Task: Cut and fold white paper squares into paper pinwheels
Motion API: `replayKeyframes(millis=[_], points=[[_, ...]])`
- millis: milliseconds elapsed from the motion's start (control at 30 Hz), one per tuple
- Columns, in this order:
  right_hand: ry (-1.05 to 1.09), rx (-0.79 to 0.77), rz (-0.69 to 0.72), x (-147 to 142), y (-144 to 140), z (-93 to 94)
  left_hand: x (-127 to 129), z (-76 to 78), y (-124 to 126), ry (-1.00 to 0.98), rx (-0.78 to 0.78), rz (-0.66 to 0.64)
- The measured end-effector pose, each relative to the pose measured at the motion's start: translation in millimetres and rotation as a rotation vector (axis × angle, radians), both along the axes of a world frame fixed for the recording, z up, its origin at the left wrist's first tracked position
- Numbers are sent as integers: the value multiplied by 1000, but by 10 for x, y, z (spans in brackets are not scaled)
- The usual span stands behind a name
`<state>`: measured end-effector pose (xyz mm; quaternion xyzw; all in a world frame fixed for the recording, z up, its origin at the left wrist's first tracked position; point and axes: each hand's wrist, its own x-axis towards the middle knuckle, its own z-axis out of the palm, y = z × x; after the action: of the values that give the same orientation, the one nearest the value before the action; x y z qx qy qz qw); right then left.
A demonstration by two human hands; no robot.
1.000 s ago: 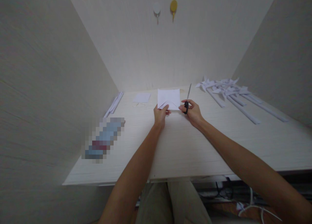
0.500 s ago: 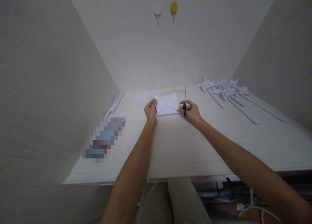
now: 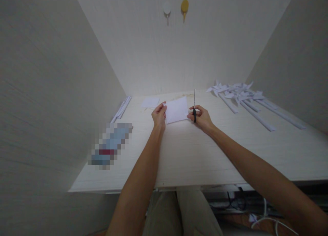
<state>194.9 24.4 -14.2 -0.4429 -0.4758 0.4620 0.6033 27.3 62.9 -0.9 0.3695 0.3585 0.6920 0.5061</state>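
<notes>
My left hand (image 3: 159,115) pinches the left edge of a square sheet of white paper (image 3: 176,110), thumb on top. The sheet is held just over the table, tilted slightly. In my right hand (image 3: 203,117) is a pair of scissors (image 3: 194,115) with black handles, the thin blades pointing away toward the back wall. The fingertips of that hand are at the sheet's lower right corner; whether they grip it I cannot tell. Another white paper square (image 3: 150,102) lies behind my left hand.
Several white paper pinwheels (image 3: 241,92) on rolled paper sticks lie at the back right of the white table (image 3: 200,157). Rolled paper sticks (image 3: 121,108) rest along the left wall. A blurred-out bluish object (image 3: 111,145) is nearer me. Two hooks, one yellow (image 3: 184,6), hang on the back wall.
Slits near the sheet's lower corners showed earlier; now its visible face looks smooth, with no slits to be seen. Both hands keep nearly the same place, and the scissors stay in the right hand.
</notes>
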Motion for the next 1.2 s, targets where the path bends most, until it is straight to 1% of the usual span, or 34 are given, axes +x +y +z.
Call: replayKeyframes(millis=[333, 533, 700, 800, 867, 933, 1067, 1133, 1200], points=[[-2, 12, -10, -1, 8, 1, -1, -30, 27, -8, 2, 16], [3, 24, -52, 11, 35, -32, 5, -61, 45, 8, 63, 39], [45, 55, -148, 34, 50, -42, 16, -72, 59, 39, 10, 82], [83, 58, -242, 49, 51, -34, 23, -64, 45, 74, 34, 90], [95, 48, -277, 53, 47, -25, 30, -56, 28, 82, 46, 97], [93, 29, -262, 47, 38, -14, 42, -51, 9, 81, 41, 90], [77, -3, -150, 11, 12, 11, 77, -63, -14, 95, 47, 25], [88, -17, -98, -8, 5, 20, 100, -73, -24, 126, 106, 1], [129, -20, -59, -19, 7, 23, 129, -76, -44, 201, 199, -16]])
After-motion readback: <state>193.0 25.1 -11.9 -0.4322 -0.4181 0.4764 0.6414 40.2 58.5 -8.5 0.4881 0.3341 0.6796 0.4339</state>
